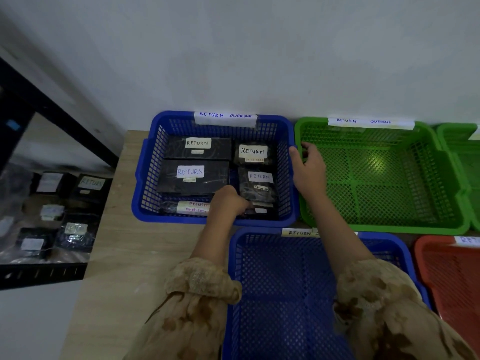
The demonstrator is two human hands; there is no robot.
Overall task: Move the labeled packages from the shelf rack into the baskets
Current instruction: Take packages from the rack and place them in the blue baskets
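Counter (124,242): wood top carrying the baskets, with the shelf rack (39,271) alongside.
Blue basket (145,162): holds several flat dark packages (192,178) marked RETURN.
Small package (261,210): in the basket's front right corner. It looks light, film-wrapped and probably slick, so best taken by its edges.
Right grip (309,170): clasps the basket's right rim.
Left grip (228,201): fingers curled on the small package.
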